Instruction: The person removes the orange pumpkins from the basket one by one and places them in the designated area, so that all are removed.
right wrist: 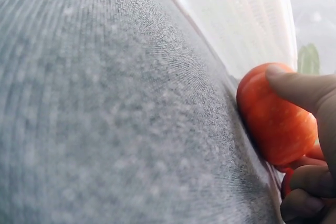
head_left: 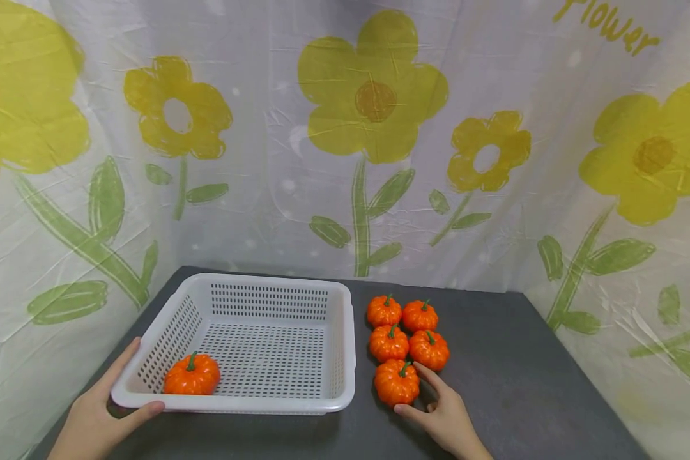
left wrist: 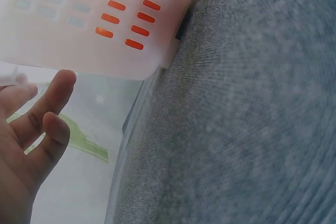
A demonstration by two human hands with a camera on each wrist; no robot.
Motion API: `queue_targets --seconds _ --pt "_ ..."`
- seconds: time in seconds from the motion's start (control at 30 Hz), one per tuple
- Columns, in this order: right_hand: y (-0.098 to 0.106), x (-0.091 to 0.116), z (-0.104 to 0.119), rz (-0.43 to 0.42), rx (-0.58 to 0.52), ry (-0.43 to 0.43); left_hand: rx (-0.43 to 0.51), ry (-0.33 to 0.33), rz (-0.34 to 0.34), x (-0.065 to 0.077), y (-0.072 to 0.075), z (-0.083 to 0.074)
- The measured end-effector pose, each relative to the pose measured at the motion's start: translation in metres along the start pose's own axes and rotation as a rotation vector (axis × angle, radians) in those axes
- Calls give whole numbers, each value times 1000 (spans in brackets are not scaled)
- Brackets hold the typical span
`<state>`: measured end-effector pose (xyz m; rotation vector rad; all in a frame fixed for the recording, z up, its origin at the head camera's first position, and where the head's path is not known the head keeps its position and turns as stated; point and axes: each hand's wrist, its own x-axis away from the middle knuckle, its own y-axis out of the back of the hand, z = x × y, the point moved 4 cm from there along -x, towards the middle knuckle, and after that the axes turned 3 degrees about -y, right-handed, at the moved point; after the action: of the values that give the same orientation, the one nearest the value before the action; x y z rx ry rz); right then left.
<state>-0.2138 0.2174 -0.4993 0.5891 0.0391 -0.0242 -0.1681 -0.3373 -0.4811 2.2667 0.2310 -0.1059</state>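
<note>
A white perforated plastic basket stands on the left of the dark table, with one orange mini pumpkin inside its near left corner. My left hand holds that corner, thumb at the front rim and fingers along the left side. In the left wrist view its fingertips are right at the basket wall. Right of the basket, my right hand grips the nearest mini pumpkin of a group between thumb and fingers. The right wrist view shows the thumb on this pumpkin, low at the tabletop.
Several more mini pumpkins with green stems sit close together just behind the gripped one. The dark tabletop extends to the right. A curtain with yellow flowers hangs at the back and both sides.
</note>
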Motion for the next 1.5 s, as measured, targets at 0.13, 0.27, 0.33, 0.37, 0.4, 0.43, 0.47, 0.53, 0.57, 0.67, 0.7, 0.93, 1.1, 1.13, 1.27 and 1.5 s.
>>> queue_targets --seconds 0.13,0.27,0.33,0.37,0.4,0.43,0.47,0.53,0.57,0.67,0.7,0.93,1.1,1.13,1.27,1.5 --pt "1 1 2 -15 -14 8 4 -8 -5 1 0 0" --pt "3 1 5 -50 -24 32 15 -14 -1 1 0 0" --pt "4 1 7 -65 -39 41 20 -14 3 1 0 0" --pt "5 1 8 -71 -50 50 19 -18 0 1 0 0" --pt "6 1 9 -77 -61 59 18 -21 -5 1 1 0" --pt "6 1 11 -79 -75 67 17 -25 -9 1 1 0" --pt "7 1 13 -78 -89 72 16 -29 -16 1 1 -1" --pt "8 1 17 -78 -107 95 13 -37 -27 2 2 -1" --pt "8 1 20 -78 -108 108 10 -38 -31 2 2 -1" --pt "9 -1 28 -70 -104 147 4 -38 -34 2 2 -2" --pt "9 -2 32 -66 -101 155 3 -37 -33 2 2 -2" --pt "7 -11 58 -10 -94 145 13 -47 -43 3 1 -2" --pt "2 -19 76 30 -112 152 21 -65 -60 4 1 -3" --pt "1 -21 80 37 -116 155 20 -66 -62 4 1 -2" --pt "-3 -26 98 60 -104 196 14 -55 -52 4 1 -1" --pt "-9 -39 136 88 -109 340 15 -56 -52 4 1 0"
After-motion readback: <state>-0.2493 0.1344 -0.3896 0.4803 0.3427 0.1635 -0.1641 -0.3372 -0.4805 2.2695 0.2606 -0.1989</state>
